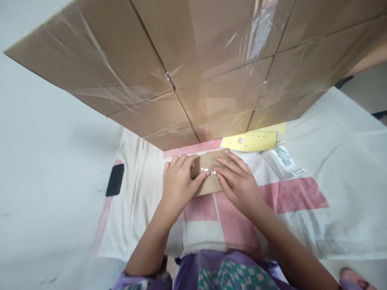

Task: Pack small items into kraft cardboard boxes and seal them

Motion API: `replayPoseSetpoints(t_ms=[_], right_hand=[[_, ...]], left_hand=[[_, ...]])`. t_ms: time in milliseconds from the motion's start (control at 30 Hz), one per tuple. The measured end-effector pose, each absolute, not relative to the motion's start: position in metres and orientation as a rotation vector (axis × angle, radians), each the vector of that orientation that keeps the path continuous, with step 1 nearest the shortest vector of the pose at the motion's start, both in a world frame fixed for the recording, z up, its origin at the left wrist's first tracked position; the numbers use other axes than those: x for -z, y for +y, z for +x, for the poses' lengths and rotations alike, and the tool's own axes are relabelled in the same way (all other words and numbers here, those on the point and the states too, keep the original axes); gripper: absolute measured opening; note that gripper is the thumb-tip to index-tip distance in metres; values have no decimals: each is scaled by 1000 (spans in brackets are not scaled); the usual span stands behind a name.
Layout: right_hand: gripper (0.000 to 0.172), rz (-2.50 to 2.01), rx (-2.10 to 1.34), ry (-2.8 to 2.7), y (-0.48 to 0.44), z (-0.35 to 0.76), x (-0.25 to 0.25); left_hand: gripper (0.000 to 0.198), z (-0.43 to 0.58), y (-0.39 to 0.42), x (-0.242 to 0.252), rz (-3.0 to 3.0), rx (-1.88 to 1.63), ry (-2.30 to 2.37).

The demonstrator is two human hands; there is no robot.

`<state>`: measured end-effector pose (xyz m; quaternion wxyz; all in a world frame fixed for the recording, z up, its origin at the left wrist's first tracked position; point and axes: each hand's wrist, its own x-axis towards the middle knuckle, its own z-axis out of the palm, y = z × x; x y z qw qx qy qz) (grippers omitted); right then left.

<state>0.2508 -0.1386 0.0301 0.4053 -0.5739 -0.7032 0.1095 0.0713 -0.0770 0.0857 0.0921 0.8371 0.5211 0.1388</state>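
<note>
A small flat brown cardboard piece [208, 162] lies on a white and pink cloth [296, 197] on the floor. My left hand [178, 183] rests on its left part, fingers curled, thumb pressing near a shiny strip of clear tape [208, 172] at its middle. My right hand [237, 181] lies on its right part, fingers stretched flat and pressing down beside the tape. Both hands touch the cardboard and nearly meet at the tape.
A big slab of taped-together cardboard boxes [193, 60] looms over the far side. A yellow card [254, 141] and a white packet [282, 161] lie behind the hands. A black phone [115, 179] sits at the cloth's left edge. Another person's arm [367, 60] shows top right.
</note>
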Motion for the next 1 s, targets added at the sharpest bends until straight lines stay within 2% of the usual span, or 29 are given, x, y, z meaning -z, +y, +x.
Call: replayPoseSetpoints(t_ms=[67,100,233,300,667,733,833,1000], right_hand=[[26,-1446,-274,-1769,-139,251,-30],[26,-1443,-274,-1771,-139,251,-30],[26,-1420,-284,-1797,-139,252,-28],[26,-1395,-290,-1791,-138,254,-24],[26,-1209,-527,-1556,-136,278,-12],[23,-1334,-516,-1328,-125,299,-6],[22,-1749,-426,-1194,-99,334,6],[27,-2386,-197,-1747,-53,345,8]], left_hand=[[53,70,-74,-83,2437,-399,1632],[54,70,-73,-82,2398,-392,1663],[36,69,-70,-77,2267,-355,1713],[33,69,-69,-75,2251,-353,1696],[39,56,-69,-78,2268,-330,1523],[37,55,-70,-77,2268,-332,1524],[36,53,-72,-76,2271,-349,1536],[37,51,-73,-73,2249,-382,1560]])
